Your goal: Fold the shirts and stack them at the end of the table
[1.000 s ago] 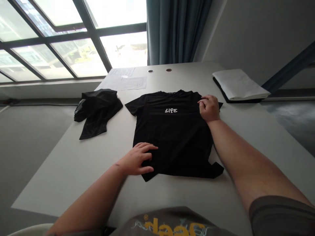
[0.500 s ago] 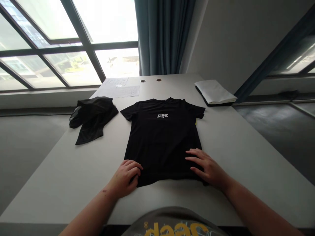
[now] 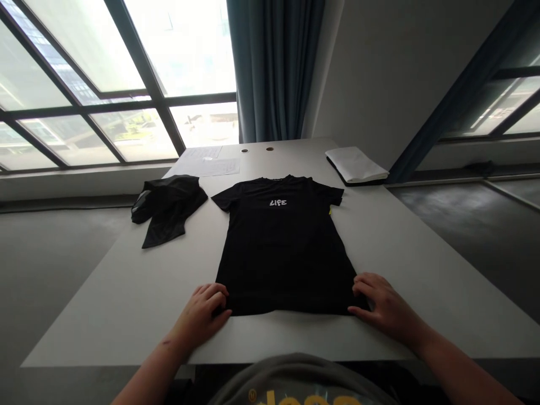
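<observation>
We are holding black T-shirt hem: left hand pinching corner, right hand splayed, pressing; shirt flat between, unfolded

The one camera rides on the person's head, close above the near edge of the white table. It faces forward and down along the table, with the black T-shirt mid-frame, toward the curtain and window beyond the table's far end.
</observation>
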### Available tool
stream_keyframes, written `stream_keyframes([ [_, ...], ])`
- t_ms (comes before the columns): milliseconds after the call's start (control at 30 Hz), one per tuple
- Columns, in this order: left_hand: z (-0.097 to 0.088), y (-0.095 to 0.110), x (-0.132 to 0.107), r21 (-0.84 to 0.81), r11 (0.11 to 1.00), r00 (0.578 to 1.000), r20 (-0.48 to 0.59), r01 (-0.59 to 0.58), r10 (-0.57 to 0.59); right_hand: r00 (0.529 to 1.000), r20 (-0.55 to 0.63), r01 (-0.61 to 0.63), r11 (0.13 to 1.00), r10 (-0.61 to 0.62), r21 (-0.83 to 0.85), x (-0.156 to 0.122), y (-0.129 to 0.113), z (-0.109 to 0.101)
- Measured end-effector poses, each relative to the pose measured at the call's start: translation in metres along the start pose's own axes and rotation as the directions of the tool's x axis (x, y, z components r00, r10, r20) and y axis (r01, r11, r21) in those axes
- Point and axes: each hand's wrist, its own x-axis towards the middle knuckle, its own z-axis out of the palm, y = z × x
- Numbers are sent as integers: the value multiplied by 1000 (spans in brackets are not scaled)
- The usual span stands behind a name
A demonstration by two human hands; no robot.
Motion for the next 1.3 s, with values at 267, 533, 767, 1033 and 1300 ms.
stream_keyframes([
  [267,5,-17,-19,-5,999,991,-121,52,-52,996,-86,3,998,2,59,-25,0,3],
  [533,-1,-13,-16,-73,983,957,-227,169,-181,1000,-14,-17,992,19,127,-33,-3,-5],
  [767,2,-16,-16,-123,934,872,-335,334,-356,997,-59,-42,999,42,1,-27,-16,8],
  [1033,3,-14,-13,-43,921,893,-229,388,-387,991,-137,-6,1000,6,-2,-21,-28,21],
  [1300,-6,-18,-10,-290,839,839,-165,461,-518,988,-152,30,996,-17,89,-13,-7,7],
])
